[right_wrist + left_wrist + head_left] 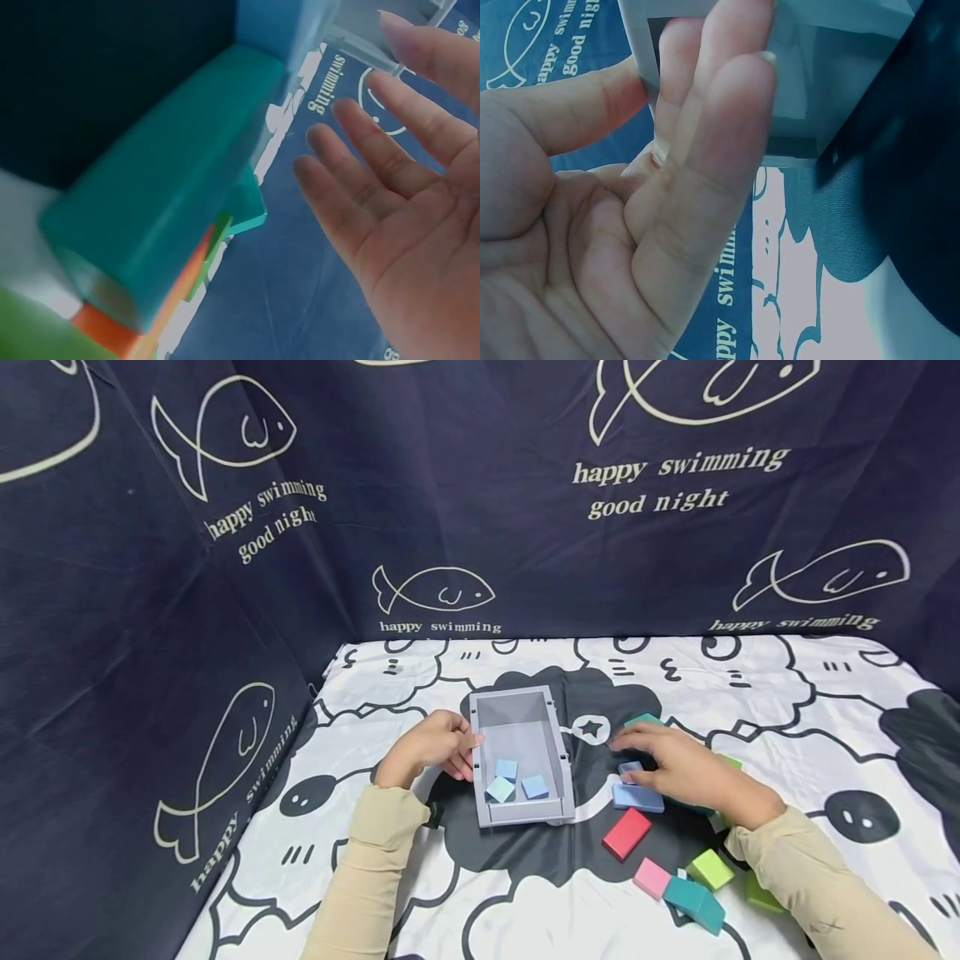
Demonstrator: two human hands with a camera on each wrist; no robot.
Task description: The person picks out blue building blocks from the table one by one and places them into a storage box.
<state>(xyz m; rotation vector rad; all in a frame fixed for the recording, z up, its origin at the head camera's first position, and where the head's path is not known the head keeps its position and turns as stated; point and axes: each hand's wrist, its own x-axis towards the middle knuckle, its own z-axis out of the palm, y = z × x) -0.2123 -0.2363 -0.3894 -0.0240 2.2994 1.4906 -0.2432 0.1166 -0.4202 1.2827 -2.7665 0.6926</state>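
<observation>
A grey plastic box (517,814) lies on the patterned cloth, with three small light blue blocks (535,787) inside at its near end. My left hand (435,745) holds the box's left side, thumb at the rim and fingers against the wall; the left wrist view shows this grip close up. Over the loose blocks to the right hovers my right hand (675,764), its fingers spread and holding nothing in the right wrist view. Just under its fingers is a blue rectangular block (637,798). A long teal block (165,180) appears large in that view, partly hidden by the hand in the head view.
Nearer me lie a red block (627,834), a pink block (652,877), a teal block (696,903) and lime green blocks (710,869). An orange piece (112,330) shows beneath the long teal block. A dark blue fish-print curtain (465,510) hangs behind and at the left.
</observation>
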